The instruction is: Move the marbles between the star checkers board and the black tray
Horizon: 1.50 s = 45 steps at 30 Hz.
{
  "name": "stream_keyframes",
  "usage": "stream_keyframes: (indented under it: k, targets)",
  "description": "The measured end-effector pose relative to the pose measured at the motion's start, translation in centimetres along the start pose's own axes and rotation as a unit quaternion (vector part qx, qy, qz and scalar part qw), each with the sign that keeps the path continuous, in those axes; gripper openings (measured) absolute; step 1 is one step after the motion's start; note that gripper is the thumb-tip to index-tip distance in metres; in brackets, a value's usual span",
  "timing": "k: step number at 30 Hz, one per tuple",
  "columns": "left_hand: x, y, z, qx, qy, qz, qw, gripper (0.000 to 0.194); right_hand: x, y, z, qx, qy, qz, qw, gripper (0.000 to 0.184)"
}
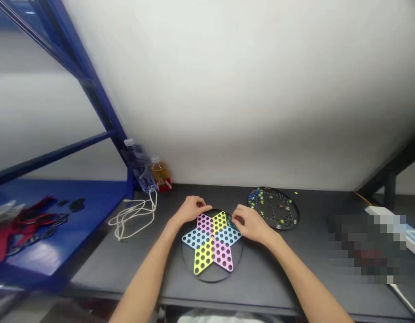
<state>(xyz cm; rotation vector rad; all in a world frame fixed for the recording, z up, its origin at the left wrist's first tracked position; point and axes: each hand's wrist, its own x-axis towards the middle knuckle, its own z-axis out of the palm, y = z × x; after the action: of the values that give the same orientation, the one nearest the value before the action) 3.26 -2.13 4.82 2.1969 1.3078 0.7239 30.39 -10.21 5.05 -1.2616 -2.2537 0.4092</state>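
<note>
A star-shaped Chinese checkers board in pink, yellow and light blue, full of round holes, lies inside a round black rim on the dark table. At its far left edge is my left hand, fingers curled and thumb reaching along the rim. My right hand is at the upper right edge, thumb and forefinger bent together. What either hand's fingertips hold, if anything, is too small to make out. Beyond my right hand lies a second round tray with small coloured pieces in it.
A white cord lies loosely coiled to the left, before a clear bottle and a bottle of amber liquid. Red and black items rest on a blue surface. At right are a white power strip and a blurred-out dark object.
</note>
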Motion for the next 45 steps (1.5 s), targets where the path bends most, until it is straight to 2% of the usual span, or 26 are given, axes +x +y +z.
stream_keyframes:
  k: [2,6,16,19,21,23,24,27,28,29,30,31,34,35,36,39,41,45]
  targets:
    - [-0.1,-0.1,-0.3,-0.017,-0.023,0.003,1.000,0.035,0.0,0.0,-0.2,0.012,0.015,0.002,1.000,0.011]
    - [0.0,-0.8,-0.5,-0.051,-0.075,0.004,0.996,0.028,0.0,0.1,0.0,0.023,-0.005,0.004,1.000,0.010]
    - [0.4,-0.6,1.8,-0.080,-0.021,0.000,0.997,0.025,0.2,-0.1,0.5,0.017,-0.069,-0.012,0.997,0.014]
    - [0.3,-0.7,1.9,-0.076,-0.018,-0.002,0.997,0.026,0.3,0.0,0.4,0.056,-0.045,0.012,0.997,0.010]
    - [0.3,-0.9,1.9,-0.074,-0.016,-0.004,0.997,0.029,0.4,0.4,0.3,0.130,-0.008,0.054,0.990,0.010]
    - [0.4,-1.0,1.9,-0.072,-0.011,-0.004,0.997,0.033,0.5,1.1,0.4,0.264,0.020,0.112,0.958,0.015]
    - [0.4,-1.0,1.9,-0.072,-0.008,-0.004,0.997,0.036,0.6,1.4,0.4,0.347,0.030,0.138,0.927,0.018]
    - [0.4,-0.9,1.9,-0.079,-0.002,-0.005,0.997,0.044,0.9,2.1,0.7,0.567,0.045,0.180,0.802,0.021]
    - [0.4,-0.9,1.9,-0.081,-0.003,-0.006,0.997,0.045,1.0,2.2,0.8,0.605,0.049,0.189,0.772,0.022]
    - [0.4,-0.8,1.9,-0.082,-0.002,-0.008,0.997,0.046,1.1,2.1,0.9,0.619,0.052,0.199,0.758,0.024]
    - [0.4,-0.8,2.0,-0.081,-0.002,-0.010,0.997,0.047,1.2,2.0,0.9,0.606,0.056,0.210,0.765,0.025]
    - [0.4,-0.8,2.0,-0.080,-0.001,-0.012,0.997,0.047,1.2,1.7,1.0,0.568,0.063,0.217,0.791,0.027]
    - [0.4,-0.8,2.0,-0.078,0.004,-0.014,0.997,0.049,0.9,1.0,1.0,0.327,0.082,0.174,0.925,0.027]
    - [0.4,-0.8,2.1,-0.078,0.005,-0.014,0.997,0.049,0.7,0.9,0.9,0.232,0.074,0.146,0.959,0.022]
    - [0.4,-0.7,2.1,-0.077,0.005,-0.012,0.997,0.049,0.6,0.8,0.8,0.149,0.056,0.121,0.980,0.016]
    - [0.5,-0.6,2.0,-0.077,0.005,-0.013,0.997,0.048,0.3,0.6,0.6,-0.001,-0.020,0.096,0.995,0.010]
    - [0.5,-0.6,2.0,-0.078,0.002,-0.015,0.997,0.049,0.3,0.5,0.5,-0.044,-0.050,0.095,0.993,0.014]
    - [0.6,-0.6,2.0,-0.069,0.002,-0.014,0.998,0.049,0.4,0.2,0.6,-0.083,-0.071,0.096,0.989,0.019]
